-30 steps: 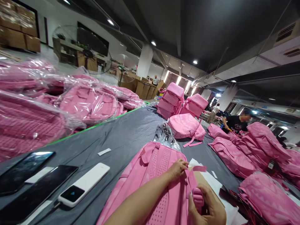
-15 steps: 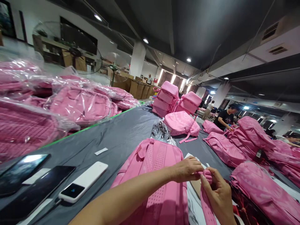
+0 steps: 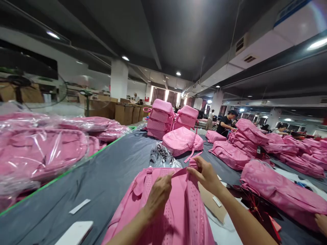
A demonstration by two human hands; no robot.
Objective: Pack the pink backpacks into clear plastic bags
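A pink backpack lies in front of me with its perforated shoulder straps facing up. Between my hands, a pink webbing strap is stretched over the upper part of the bag. My left hand pinches one end of this strap. Fingers of my right hand are closed on its other side, where a small folded bundle of the webbing shows at the fingertips. Just beyond the bag's top lies a clear plastic bag with black print.
Plastic-wrapped pink backpacks are heaped at left behind a green edge. More pink bags stand ahead and to the right. A white power bank lies at lower left. A co-worker stands beyond; another person's hand touches a bag at far right.
My hands have moved left from beside the backpack to above it and spread apart, pulling the strap out between them. The view has turned right, and the phones have left it.
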